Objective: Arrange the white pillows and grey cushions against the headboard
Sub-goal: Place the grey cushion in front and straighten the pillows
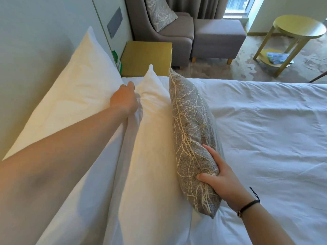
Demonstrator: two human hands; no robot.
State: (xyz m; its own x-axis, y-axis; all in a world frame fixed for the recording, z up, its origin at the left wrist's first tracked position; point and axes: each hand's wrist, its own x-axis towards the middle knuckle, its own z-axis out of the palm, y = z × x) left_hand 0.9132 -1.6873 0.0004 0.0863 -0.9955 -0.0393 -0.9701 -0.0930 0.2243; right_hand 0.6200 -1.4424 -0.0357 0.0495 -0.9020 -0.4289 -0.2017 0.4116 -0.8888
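Grey cushion (pixel 192 138) clasped by right hand (pixel 223 179), left hand (pixel 123 99) pinching white pillow (pixel 152 138)

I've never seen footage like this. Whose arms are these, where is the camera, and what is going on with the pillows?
There is no machine here: a person wears a wide-angle camera on the head, so you look forward and down along their own two bare arms. That is the only picture.

They stand over a bed with a white duvet. Against the headboard leans a large white pillow. A second white pillow stands in front of it, and a grey cushion with a pale branch pattern stands on edge in front of that one.

The left hand reaches between the two white pillows, pressing into the fabric; its fingers are mostly hidden, so its grip is unclear. The right hand holds the cushion's near end, thumb on one face and fingers round the other.

Beyond the bed are a bedside table and an armchair.
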